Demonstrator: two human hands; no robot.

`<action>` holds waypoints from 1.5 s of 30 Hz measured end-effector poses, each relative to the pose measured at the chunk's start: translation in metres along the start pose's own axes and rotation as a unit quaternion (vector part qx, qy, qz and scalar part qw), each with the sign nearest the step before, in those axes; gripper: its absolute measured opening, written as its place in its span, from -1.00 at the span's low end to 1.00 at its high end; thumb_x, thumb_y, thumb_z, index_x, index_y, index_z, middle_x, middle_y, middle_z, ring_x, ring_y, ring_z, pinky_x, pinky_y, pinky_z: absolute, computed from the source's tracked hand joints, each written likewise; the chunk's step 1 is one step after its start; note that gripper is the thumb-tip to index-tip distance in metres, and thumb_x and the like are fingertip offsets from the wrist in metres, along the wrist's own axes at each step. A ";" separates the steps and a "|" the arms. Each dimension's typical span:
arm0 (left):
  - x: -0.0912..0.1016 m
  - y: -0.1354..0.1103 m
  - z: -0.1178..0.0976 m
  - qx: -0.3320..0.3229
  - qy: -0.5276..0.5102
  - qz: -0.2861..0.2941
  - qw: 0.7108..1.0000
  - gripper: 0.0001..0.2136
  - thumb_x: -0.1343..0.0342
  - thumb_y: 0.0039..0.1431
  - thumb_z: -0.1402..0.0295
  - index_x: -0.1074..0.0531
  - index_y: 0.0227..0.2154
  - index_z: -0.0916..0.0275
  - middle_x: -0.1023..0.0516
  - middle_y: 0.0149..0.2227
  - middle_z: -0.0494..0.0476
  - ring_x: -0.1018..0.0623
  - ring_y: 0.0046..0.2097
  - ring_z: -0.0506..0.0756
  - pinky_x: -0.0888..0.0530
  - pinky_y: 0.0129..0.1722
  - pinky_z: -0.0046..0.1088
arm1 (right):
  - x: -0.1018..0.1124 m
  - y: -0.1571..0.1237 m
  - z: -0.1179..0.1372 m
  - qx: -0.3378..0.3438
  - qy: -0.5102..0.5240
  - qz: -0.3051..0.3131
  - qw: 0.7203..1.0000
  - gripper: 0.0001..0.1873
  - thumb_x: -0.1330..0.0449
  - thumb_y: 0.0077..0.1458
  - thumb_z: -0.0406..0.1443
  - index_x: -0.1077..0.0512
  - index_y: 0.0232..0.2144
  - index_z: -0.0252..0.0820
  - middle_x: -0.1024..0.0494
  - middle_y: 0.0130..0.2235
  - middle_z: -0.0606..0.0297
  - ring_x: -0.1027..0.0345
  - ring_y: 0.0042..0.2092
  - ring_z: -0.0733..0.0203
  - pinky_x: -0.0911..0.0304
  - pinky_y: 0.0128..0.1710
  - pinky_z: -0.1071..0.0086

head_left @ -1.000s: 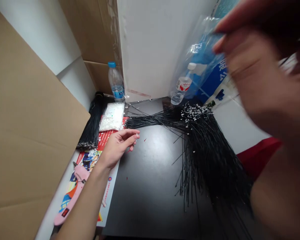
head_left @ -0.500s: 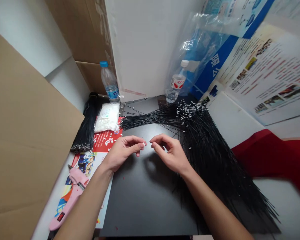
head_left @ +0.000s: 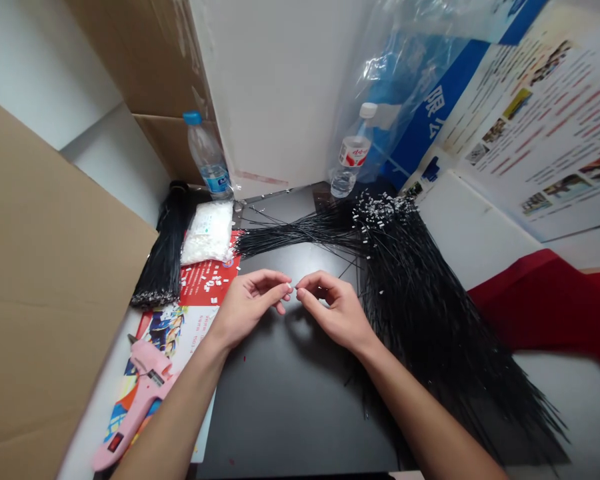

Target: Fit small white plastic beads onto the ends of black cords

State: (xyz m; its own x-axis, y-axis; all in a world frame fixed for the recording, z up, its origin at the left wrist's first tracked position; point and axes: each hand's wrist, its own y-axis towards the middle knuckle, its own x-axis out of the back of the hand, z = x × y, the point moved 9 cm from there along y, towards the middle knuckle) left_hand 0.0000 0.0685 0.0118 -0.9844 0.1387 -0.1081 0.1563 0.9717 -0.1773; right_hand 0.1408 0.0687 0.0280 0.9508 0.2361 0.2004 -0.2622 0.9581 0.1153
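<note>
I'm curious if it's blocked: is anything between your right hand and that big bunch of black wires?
Nothing visible blocks it: the right hand sits beside the black wires, with only a few stray strands and bare black tabletop nearby.

Blue poster strip [head_left: 433, 113] w/ white chars "限公".

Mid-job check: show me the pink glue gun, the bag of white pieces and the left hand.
Pink glue gun [head_left: 147, 363], head view, on its barrel.
Bag of white pieces [head_left: 207, 233], head view, on its middle.
Left hand [head_left: 250, 310], head view, on its back.
</note>
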 end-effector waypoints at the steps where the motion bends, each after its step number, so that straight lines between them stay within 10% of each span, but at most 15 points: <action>1: 0.000 0.000 0.001 0.003 0.002 -0.002 1.000 -0.77 -0.36 0.00 0.27 -0.57 -0.32 0.29 -0.59 -0.45 0.03 -0.52 -0.50 -0.04 -0.47 -0.40 -0.50 | 0.000 0.000 0.000 0.001 0.000 -0.003 1.000 -0.88 -0.21 0.15 -0.26 -0.47 -0.37 -0.21 -0.54 -0.41 0.30 -0.37 -0.40 0.33 -0.31 -0.36 0.45; 27: -0.002 0.001 0.013 0.027 0.003 0.015 0.999 -0.77 -0.32 0.06 0.26 -0.62 -0.25 0.27 -0.62 -0.40 0.06 -0.56 -0.46 -0.02 -0.48 -0.33 -0.48 | 0.002 -0.001 -0.001 0.027 -0.061 -0.013 0.998 -0.89 -0.21 0.17 -0.28 -0.49 -0.36 -0.20 -0.54 -0.40 0.31 -0.35 -0.40 0.32 -0.29 -0.36 0.44; 40: -0.001 0.001 0.019 0.039 -0.032 0.018 0.999 -0.77 -0.32 0.08 0.28 -0.60 -0.22 0.28 -0.62 -0.41 0.06 -0.57 -0.43 -0.03 -0.48 -0.29 -0.50 | -0.005 -0.013 0.034 0.260 -0.259 -0.029 0.930 -0.89 -0.16 0.23 -0.39 -0.50 -0.24 -0.17 -0.61 -0.32 0.21 -0.40 -0.33 0.23 -0.29 -0.28 0.34; 45: 0.000 0.002 0.017 0.035 -0.013 0.007 0.999 -0.75 -0.34 0.04 0.25 -0.61 -0.25 0.29 -0.60 -0.40 0.06 -0.56 -0.46 -0.03 -0.47 -0.35 -0.50 | -0.002 -0.011 0.032 0.231 -0.261 -0.042 0.936 -0.86 -0.13 0.24 -0.37 -0.50 -0.31 -0.16 -0.59 -0.36 0.23 -0.39 -0.34 0.23 -0.27 -0.27 0.33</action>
State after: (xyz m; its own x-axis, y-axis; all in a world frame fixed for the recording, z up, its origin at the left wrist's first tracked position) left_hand 0.0016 0.0673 -0.0053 -0.9798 0.1468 -0.1356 0.1766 0.9536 -0.2439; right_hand 0.1360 0.0526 0.0574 0.7932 -0.0632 0.6056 -0.3483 0.7688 0.5364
